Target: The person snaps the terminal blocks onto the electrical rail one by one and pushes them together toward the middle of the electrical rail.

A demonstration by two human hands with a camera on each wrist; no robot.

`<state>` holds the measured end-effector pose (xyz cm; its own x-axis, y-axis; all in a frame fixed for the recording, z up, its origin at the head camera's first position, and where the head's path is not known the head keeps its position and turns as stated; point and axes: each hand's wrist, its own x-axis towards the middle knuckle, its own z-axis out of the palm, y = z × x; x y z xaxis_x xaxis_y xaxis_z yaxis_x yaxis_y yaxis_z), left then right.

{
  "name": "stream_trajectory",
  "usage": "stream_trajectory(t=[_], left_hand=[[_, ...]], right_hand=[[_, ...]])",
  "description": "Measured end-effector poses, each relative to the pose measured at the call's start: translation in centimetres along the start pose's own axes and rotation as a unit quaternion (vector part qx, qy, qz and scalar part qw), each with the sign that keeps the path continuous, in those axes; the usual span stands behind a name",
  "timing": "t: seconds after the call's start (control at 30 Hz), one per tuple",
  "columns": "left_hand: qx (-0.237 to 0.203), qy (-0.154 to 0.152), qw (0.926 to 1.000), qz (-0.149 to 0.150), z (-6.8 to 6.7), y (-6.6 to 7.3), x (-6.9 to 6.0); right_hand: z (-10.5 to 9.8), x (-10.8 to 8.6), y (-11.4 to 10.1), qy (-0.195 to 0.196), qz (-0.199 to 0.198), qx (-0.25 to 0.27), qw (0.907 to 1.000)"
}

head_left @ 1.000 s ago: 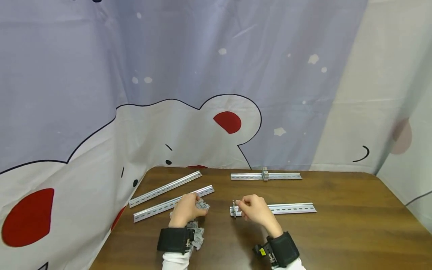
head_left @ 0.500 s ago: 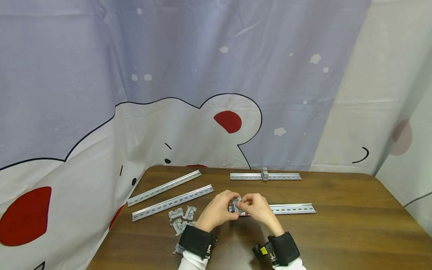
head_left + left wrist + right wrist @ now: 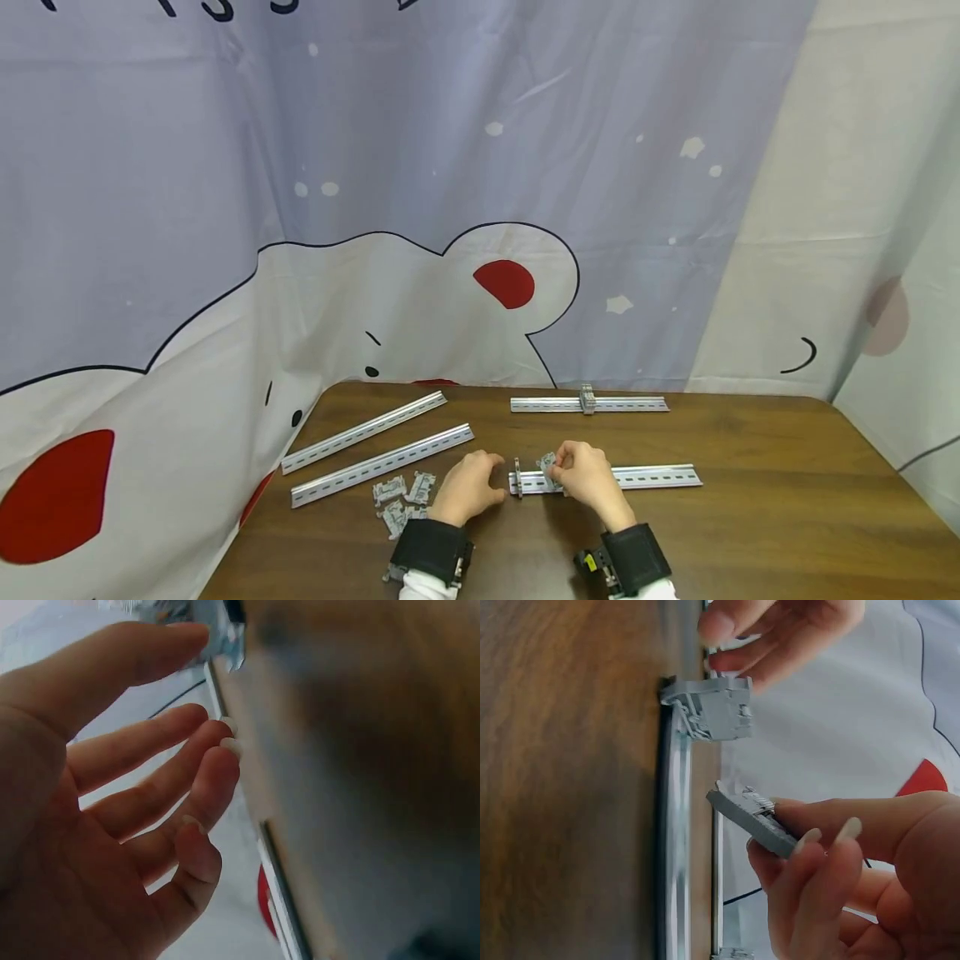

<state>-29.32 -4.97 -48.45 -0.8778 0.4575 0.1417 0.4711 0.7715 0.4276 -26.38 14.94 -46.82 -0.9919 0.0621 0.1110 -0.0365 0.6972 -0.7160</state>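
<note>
My right hand (image 3: 588, 477) pinches a grey DIN-rail terminal block (image 3: 751, 823) between thumb and fingers, tilted and apart from the rail in the right wrist view. Below it lies the near right slotted metal DIN rail (image 3: 654, 477). Another grey terminal block (image 3: 714, 709) stands upright on this rail, near its left end. Just left of that end, my left hand (image 3: 467, 490) holds nothing, its thumb and fingers spread apart in the left wrist view. Beside the left hand lie several loose grey terminal blocks (image 3: 390, 490), partly hidden by the hand and wrist strap.
At the back right lies another DIN rail (image 3: 630, 404) bearing a small group of terminal blocks (image 3: 587, 400). Two bare rails, one farther back (image 3: 367, 430) and one nearer (image 3: 382, 465), lie slanted at the left of the wooden table (image 3: 787, 500). A printed cloth hangs behind.
The left hand reached from the loose blocks to the rail's left end, met the right hand at a terminal block, then drew back left. The right hand now holds a block farther right.
</note>
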Motion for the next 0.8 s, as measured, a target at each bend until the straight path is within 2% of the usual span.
stream_trajectory(t=[0.1, 0.27, 0.43, 0.8], left_hand=[[-0.002, -0.002, 1.0, 0.003, 0.9, 0.3, 0.2], [0.021, 0.016, 0.9995, 0.017, 1.7, 0.7, 0.5], [0.029, 0.026, 0.999, 0.02, 1.9, 0.7, 0.5], [0.052, 0.034, 0.998, 0.014, 1.9, 1.1, 0.7]], right_hand=[[0.4, -0.1, 0.0, -0.002, -0.003, -0.004, 1.0], [0.7, -0.1, 0.0, -0.001, -0.006, -0.016, 0.9999], [1.3, 0.0, -0.3, -0.002, -0.012, -0.026, 0.9996], [2.4, 0.6, -0.9, 0.023, -0.047, -0.1, 0.9936]])
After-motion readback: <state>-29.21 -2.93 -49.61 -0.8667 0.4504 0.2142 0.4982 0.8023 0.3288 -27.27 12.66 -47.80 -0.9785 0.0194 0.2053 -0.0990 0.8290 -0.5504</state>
